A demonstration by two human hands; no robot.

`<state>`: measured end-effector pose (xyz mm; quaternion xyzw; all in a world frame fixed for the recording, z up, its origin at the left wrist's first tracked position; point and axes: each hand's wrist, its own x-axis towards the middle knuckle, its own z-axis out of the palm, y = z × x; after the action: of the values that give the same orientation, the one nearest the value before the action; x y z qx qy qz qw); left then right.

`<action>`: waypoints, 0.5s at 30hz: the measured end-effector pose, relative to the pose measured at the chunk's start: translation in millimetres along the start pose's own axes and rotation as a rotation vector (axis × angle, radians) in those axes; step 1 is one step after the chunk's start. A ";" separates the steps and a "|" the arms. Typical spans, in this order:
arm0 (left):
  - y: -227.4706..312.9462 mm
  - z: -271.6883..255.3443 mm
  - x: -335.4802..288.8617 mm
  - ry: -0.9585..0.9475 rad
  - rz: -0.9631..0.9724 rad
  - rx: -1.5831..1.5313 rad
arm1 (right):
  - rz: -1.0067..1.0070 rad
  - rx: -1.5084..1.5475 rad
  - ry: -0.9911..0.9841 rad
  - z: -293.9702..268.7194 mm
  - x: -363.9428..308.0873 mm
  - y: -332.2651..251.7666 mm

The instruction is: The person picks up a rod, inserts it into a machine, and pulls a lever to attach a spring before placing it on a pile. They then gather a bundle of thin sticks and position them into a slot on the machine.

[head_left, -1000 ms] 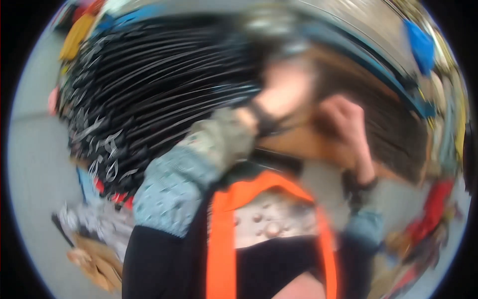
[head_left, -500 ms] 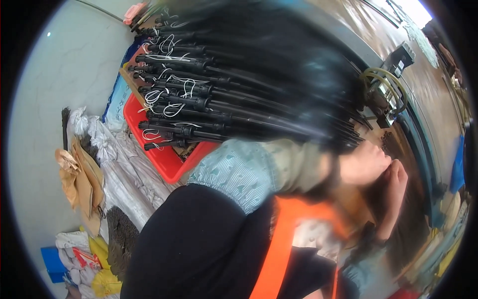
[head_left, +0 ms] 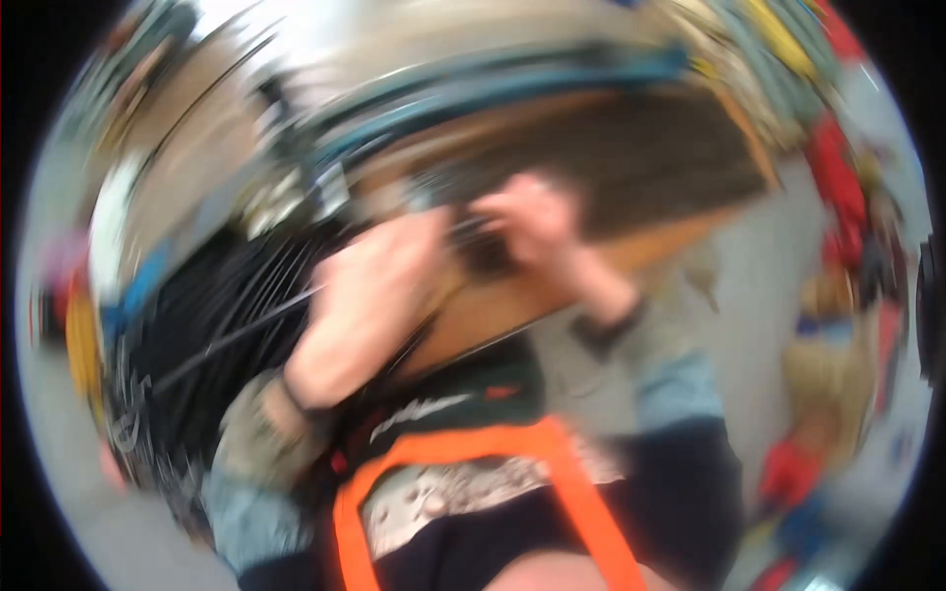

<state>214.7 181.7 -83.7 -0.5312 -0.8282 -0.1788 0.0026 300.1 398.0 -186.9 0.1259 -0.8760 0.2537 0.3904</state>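
Observation:
The view is smeared by motion. My left hand (head_left: 379,281) is closed over a thin dark rod (head_left: 241,333) that runs out of a pile of black umbrella frames (head_left: 187,320) on the left. Just to its right, my right hand (head_left: 542,222) has its fingers drawn together, pointing at the left hand. A small dark thing (head_left: 468,234) shows between the two hands, too blurred to name. Both hands are over the near left part of a dark-topped workbench (head_left: 650,148) with a wooden edge.
A small bench machine (head_left: 330,187) with a pale block stands just beyond my left hand. A blue-green rail (head_left: 503,84) runs along the bench's far side. Orange straps (head_left: 463,443) cross my lap. Red and tan bundles (head_left: 828,345) lie on the floor at right.
My head has turned to the right, so the umbrella pile has swung to the left and the bench now fills the middle. Both hands remain close together and are seen from above.

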 end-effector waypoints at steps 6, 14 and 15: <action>0.4 -34.1 33.5 0.057 0.316 0.217 | 0.207 -0.289 0.182 -73.7 -36.1 39.9; -23.0 -31.9 104.2 -0.022 0.427 0.251 | 0.409 -0.429 0.078 -111.6 -7.0 68.8; -26.0 -32.3 109.4 0.036 0.454 0.233 | 0.456 -0.561 0.061 -117.9 -1.5 73.7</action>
<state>138.1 258.4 -39.9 -0.6963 -0.7026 -0.0865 0.1186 343.4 523.9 -146.7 -0.1922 -0.9049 0.0876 0.3694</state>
